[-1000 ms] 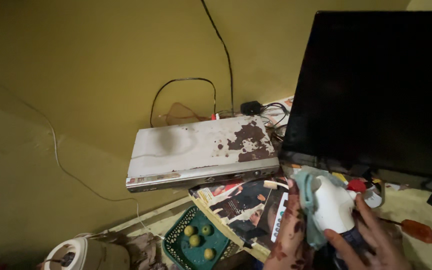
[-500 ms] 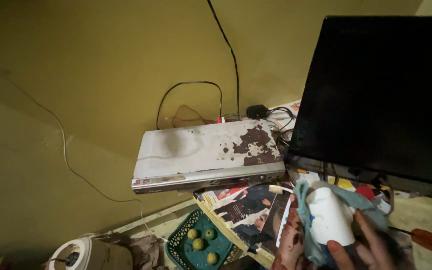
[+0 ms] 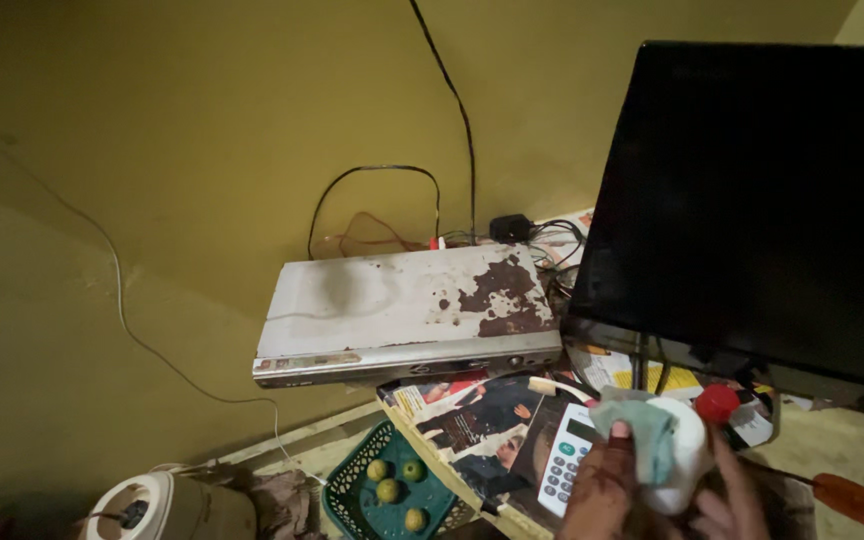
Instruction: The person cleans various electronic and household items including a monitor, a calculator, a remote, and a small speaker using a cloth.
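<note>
Near the bottom right of the view, just in front of the dark screen [image 3: 762, 200], both hands work on a white spray bottle [image 3: 687, 455] with a red cap or nozzle [image 3: 718, 403] at its top. The left hand [image 3: 602, 490] presses a pale teal cloth [image 3: 642, 440] against the bottle's near side, its grip closed on the cloth; the right hand [image 3: 727, 495] has its fingers curled around the lower body of the bottle (the palm is cut off by the frame edge, so how firmly it holds cannot be told).

The bottle looks like smooth moulded plastic: light, fairly stiff, probably slick where damp, and not fragile, though how full it is cannot be seen. The safest hold seems to be around the waist below the shoulder, clear of the nozzle. The cloth is soft and limp and bunches under the fingers.

Just to the left lies a white calculator [image 3: 567, 460] on a pile of magazines [image 3: 472, 420]. Farther back, a rust-stained silver player [image 3: 407, 310] sits on the desk [image 3: 832, 430] with cables [image 3: 452, 120] running up the yellow wall. Lower left stands a green basket [image 3: 352, 485] holding small green fruit [image 3: 387, 490], and an orange-handled screwdriver [image 3: 847, 495] lies at far right.
</note>
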